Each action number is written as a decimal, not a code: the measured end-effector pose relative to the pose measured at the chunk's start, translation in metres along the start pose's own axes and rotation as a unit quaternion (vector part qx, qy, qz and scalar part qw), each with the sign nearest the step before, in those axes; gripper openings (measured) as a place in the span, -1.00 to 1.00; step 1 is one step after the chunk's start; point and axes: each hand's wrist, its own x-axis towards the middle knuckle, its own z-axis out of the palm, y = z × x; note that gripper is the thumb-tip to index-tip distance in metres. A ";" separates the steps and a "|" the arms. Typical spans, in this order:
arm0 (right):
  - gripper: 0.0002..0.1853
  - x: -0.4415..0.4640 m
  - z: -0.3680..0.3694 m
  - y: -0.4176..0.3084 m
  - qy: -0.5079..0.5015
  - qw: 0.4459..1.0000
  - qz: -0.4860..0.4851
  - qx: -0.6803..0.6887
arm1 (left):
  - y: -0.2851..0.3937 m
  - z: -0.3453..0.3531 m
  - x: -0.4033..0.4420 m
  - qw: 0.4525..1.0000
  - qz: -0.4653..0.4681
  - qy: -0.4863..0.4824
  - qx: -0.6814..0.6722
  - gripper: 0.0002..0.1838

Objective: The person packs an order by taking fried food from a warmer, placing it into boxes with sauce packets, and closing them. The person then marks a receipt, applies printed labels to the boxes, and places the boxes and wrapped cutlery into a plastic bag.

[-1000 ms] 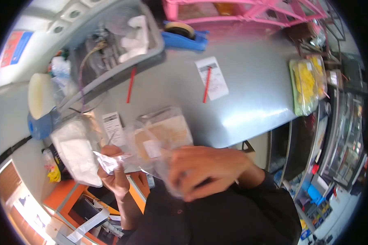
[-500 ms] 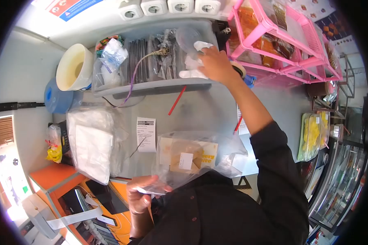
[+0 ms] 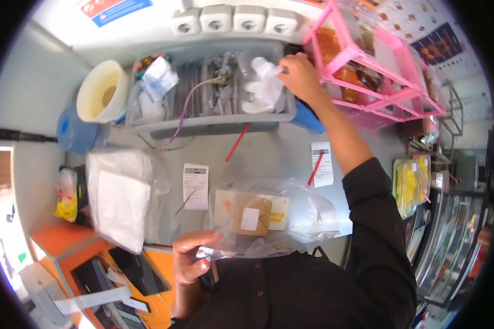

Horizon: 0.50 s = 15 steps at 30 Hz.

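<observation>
My left hand [image 3: 193,257] grips the near edge of a clear plastic bag [image 3: 307,211] between thumb and fingers. Inside the bag lie a cream box with yellow lettering [image 3: 279,213] and a brown paper packet [image 3: 263,222] bearing a white label. At the back, my right hand [image 3: 302,77] pinches a crumpled white piece [image 3: 269,82], thin like tissue or plastic, over the right compartment of a grey divided bin [image 3: 203,118]. More white pieces lie below it in that compartment. Dark wrapped sticks [image 3: 189,88] fill the middle of the bin.
Two printed slips [image 3: 196,186] [image 3: 326,164] and red sticks [image 3: 237,142] lie on the grey table. A stack of white bags [image 3: 121,197] is at left. A cream tub [image 3: 100,93] stands beside the bin, with a pink rack [image 3: 362,82] at right.
My right hand has lifted the white piece slightly up from the bin's compartment. The bag's mouth has spread wider toward the right, and the view has shifted slightly.
</observation>
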 end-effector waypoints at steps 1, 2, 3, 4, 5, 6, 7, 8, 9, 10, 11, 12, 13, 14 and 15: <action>-0.83 0.001 0.000 0.001 0.025 0.999 0.008 0.034 | 0.002 0.006 0.000 1.000 -0.007 0.017 -0.017 -0.37; -0.80 0.003 -0.001 0.003 0.049 0.996 0.014 0.071 | -0.002 0.004 -0.001 1.000 0.009 -0.008 -0.017 -0.37; -0.74 0.007 -0.003 0.005 0.066 0.993 0.031 0.090 | -0.009 -0.003 -0.004 0.999 0.027 -0.028 -0.016 -0.38; -0.72 0.008 -0.012 0.000 0.064 0.987 0.059 0.137 | -0.011 -0.007 -0.006 0.998 0.044 -0.044 -0.015 -0.37; -0.69 0.011 -0.028 -0.009 0.062 0.977 0.086 0.184 | -0.008 -0.003 -0.005 0.999 0.027 -0.018 -0.022 -0.36; -0.67 0.012 -0.038 -0.014 0.058 0.965 0.111 0.230 | -0.005 0.006 -0.006 0.999 0.012 0.010 -0.030 -0.35; -0.61 0.017 -0.036 -0.011 0.131 0.963 0.049 0.228 | -0.003 0.011 -0.007 0.998 -0.005 0.038 -0.039 -0.33; -0.62 0.022 -0.036 -0.008 0.159 0.955 0.048 0.247 | -0.003 0.008 -0.008 0.999 -0.011 0.029 -0.044 -0.30; -0.62 0.028 -0.036 -0.005 0.187 0.945 0.047 0.265 | -0.006 0.003 -0.010 0.998 -0.016 0.021 -0.049 -0.27; -0.63 0.032 -0.042 -0.007 0.213 0.934 0.045 0.283 | -0.009 0.000 -0.012 0.998 -0.021 0.014 -0.054 -0.24; -0.66 0.032 -0.069 -0.024 0.139 0.906 0.146 0.373 | -0.010 0.001 -0.011 0.997 -0.015 0.020 -0.066 -0.20; -0.72 0.032 -0.083 -0.034 0.155 0.871 0.165 0.435 | -0.012 0.003 -0.008 0.997 -0.008 0.028 -0.078 -0.17; -0.75 0.031 -0.096 -0.036 0.145 0.834 0.150 0.510 | -0.013 0.005 -0.005 0.995 -0.001 0.036 -0.090 -0.13; -0.77 0.029 -0.111 -0.042 0.132 0.791 0.135 0.582 | -0.014 0.005 -0.002 0.996 0.002 0.038 -0.080 -0.10; -0.65 0.024 -0.121 -0.053 0.148 0.768 0.103 0.614 | -0.016 0.005 0.001 0.997 0.006 0.042 -0.071 -0.07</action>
